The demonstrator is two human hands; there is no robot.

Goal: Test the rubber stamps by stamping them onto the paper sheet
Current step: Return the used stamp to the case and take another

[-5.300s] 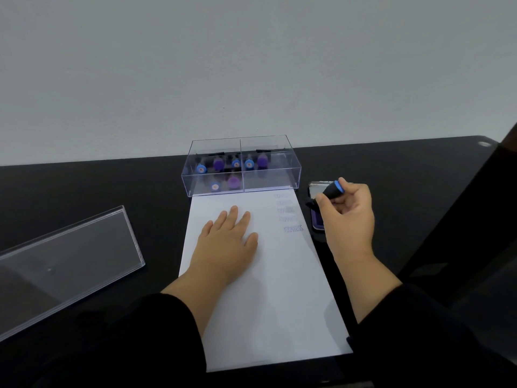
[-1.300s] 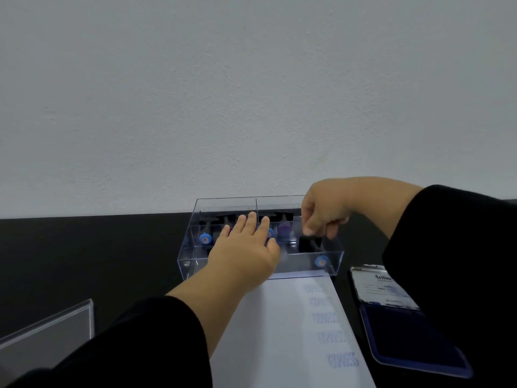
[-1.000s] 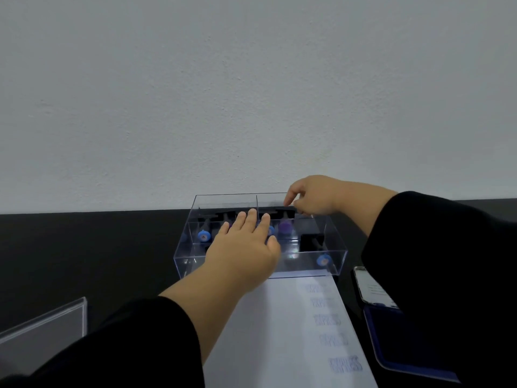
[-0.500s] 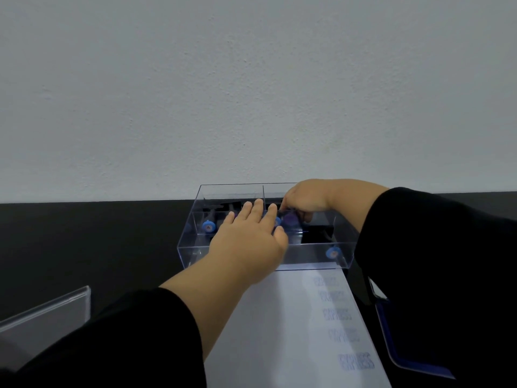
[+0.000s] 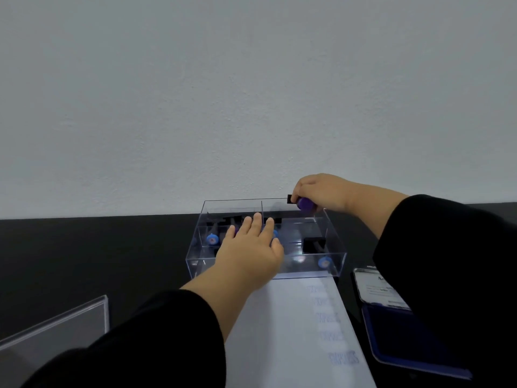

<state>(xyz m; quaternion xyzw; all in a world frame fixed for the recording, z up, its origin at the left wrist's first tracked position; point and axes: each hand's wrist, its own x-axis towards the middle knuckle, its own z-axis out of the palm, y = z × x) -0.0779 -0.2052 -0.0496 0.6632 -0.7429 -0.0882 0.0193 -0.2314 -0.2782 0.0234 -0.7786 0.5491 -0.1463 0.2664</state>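
I see a black table (image 5: 98,256) carrying a clear box (image 5: 337,257), a paper sheet (image 5: 285,331), an ink pad (image 5: 391,337) and a clear lid (image 5: 56,331).

Left hand (image 5: 251,247), fingers straight, rests flat, reaching forward from a black sleeve. Right hand (image 5: 321,193), raised near the bench's far edge, fingers curled in a grip.

I see box (image 5: 333,249) behind paper (image 5: 293,331), pad (image 5: 402,331) right of paper, lid (image 5: 56,331) far left; my L hand (image 5: 251,253) over box front.
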